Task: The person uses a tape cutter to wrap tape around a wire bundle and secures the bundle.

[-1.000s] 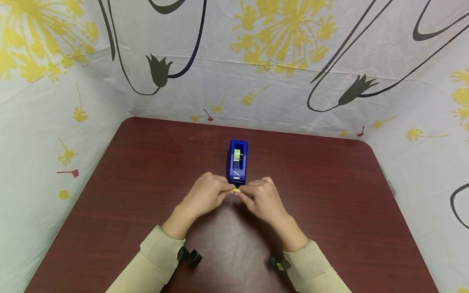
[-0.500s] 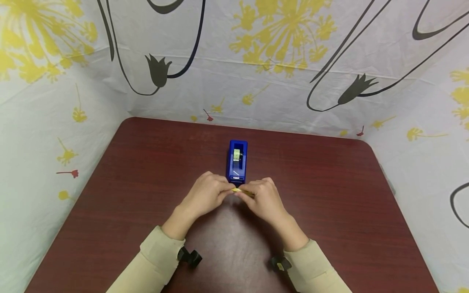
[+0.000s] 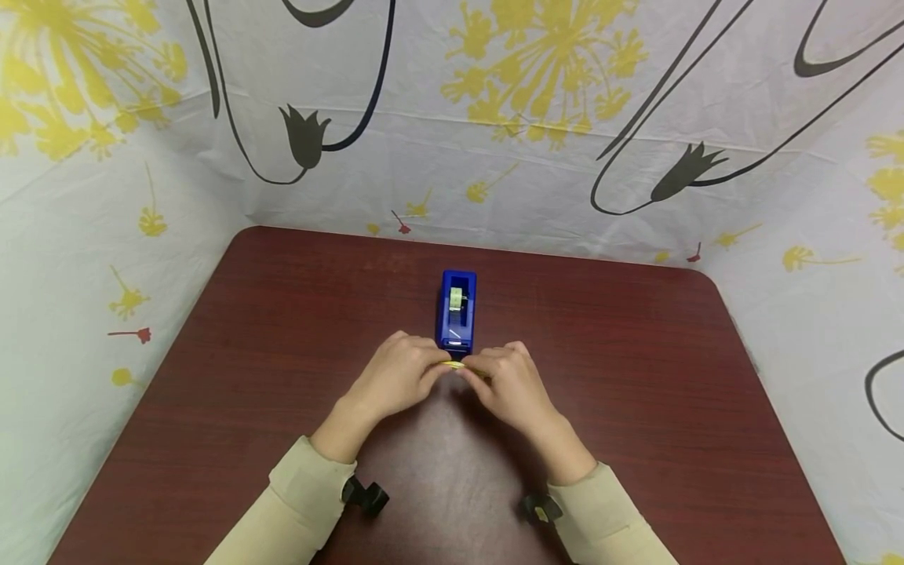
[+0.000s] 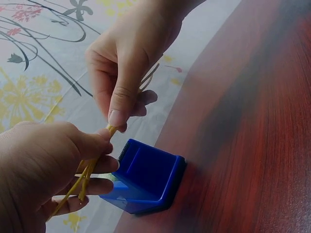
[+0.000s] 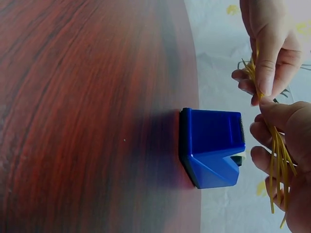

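Note:
Between both hands, above the table, is a bundle of thin yellow strands [image 5: 277,155]; their material is unclear. My left hand [image 3: 395,373] pinches one end between thumb and fingers, and my right hand [image 3: 508,384] pinches it close beside, fingertips nearly meeting. Loose strand ends fan out across the right palm in the right wrist view, and more strands [image 4: 87,174] trail past the left fingers in the left wrist view. Just beyond the fingertips stands a blue tape dispenser [image 3: 446,322] with a roll of tape [image 3: 456,299]. The pinched middle is partly hidden by fingers.
The dispenser's toothed cutting edge [image 5: 242,127] faces the hands. A dark red wood-grain table [image 3: 600,353] lies beneath. White cloth [image 3: 424,173] with flower prints hangs behind and at both sides. Dark wrist-worn devices sit at both cuffs.
Both hands stay almost in place, still pinching the strands. A little more of the yellow bundle shows between the fingertips than a second ago. The tape dispenser has not moved.

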Demonstrator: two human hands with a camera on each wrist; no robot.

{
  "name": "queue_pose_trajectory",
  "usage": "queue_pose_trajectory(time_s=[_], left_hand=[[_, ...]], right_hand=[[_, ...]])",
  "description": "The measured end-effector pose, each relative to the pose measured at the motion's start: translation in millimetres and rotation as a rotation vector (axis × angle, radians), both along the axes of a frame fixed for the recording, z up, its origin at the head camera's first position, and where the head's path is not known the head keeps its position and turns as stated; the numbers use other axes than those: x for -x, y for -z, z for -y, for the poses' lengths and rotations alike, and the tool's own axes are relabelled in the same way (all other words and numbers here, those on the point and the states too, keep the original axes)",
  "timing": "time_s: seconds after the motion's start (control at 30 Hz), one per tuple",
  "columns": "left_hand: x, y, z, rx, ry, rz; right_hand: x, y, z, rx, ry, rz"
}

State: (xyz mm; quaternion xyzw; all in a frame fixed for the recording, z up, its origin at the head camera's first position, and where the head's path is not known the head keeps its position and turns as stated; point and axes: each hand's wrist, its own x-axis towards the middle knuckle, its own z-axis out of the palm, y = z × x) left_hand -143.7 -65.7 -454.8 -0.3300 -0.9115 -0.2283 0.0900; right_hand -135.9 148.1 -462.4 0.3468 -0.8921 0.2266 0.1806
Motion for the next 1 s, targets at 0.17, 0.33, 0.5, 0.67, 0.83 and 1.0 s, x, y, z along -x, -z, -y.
queue_pose_trajectory(time_s=[0.17,0.33,0.5,0.67,0.83,1.0], left_hand=[[0.5,-0.5,0.0,0.028,0.012,-0.014],[1.0,-0.8,0.3,0.042,0.011,-0.047],[0.8,0.5,1.8,0.042,0.020,-0.066],[2.0,3.9,3.1,0.061,0.045,-0.088],[3.0,7.0,4.3,0.047,0.062,-0.097],[3.0,8.8,4.2,0.044,0.052,-0.121]], right_hand=[[0.4,1.2,0.7,-0.023,-0.002,-0.051],[0.6,0.8,1.3,-0.021,-0.011,-0.063],[-0.4,-1.3,0.6,-0.035,-0.020,-0.028],[-1.5,-2.5,-2.0,-0.073,-0.020,0.044],[-1.9,-3.9,-4.7,-0.111,-0.023,0.111],[-1.9,-3.6,-5.9,-0.123,-0.038,0.139]])
